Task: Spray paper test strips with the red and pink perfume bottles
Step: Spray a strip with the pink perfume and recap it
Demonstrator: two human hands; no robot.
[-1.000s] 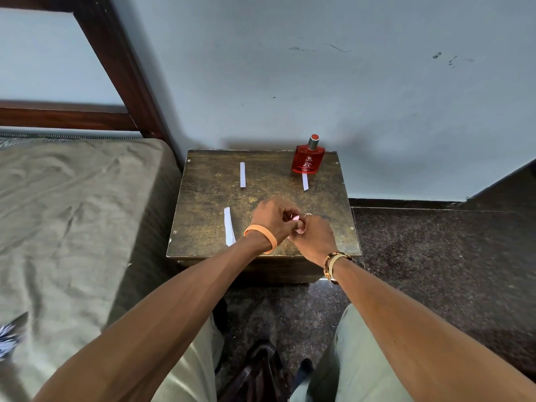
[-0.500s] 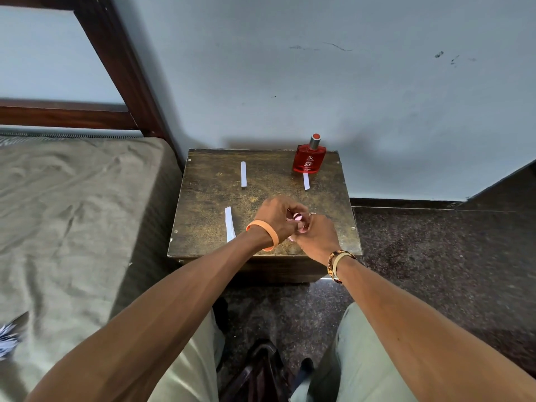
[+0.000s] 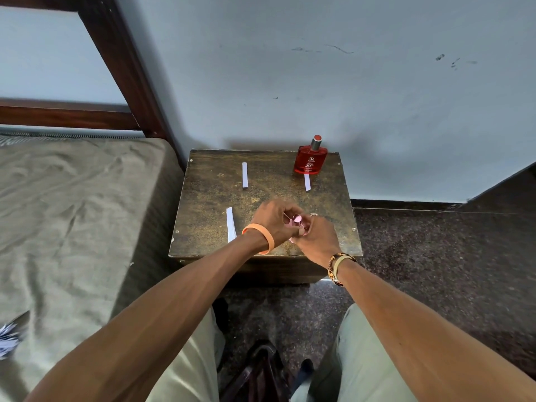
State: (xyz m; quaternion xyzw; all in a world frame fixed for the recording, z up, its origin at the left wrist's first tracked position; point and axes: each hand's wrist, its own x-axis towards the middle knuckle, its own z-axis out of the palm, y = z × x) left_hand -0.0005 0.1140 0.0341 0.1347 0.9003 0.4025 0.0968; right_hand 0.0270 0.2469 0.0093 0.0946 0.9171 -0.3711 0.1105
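Two hands meet over the near part of the small brown counter (image 3: 203, 216). The left hand (image 3: 274, 220) and the right hand (image 3: 317, 239) are both closed around the pink perfume bottle (image 3: 297, 223), which shows only as a pink round top between the fingers. I cannot tell which hand holds which part. The red perfume bottle (image 3: 310, 158) stands upright at the far right corner, its base on the far end of one paper strip (image 3: 307, 182). A second strip (image 3: 244, 174) lies far left, and a third strip (image 3: 231, 224) lies near left, just beside the left wrist. A bed (image 3: 72, 213) is at the left.
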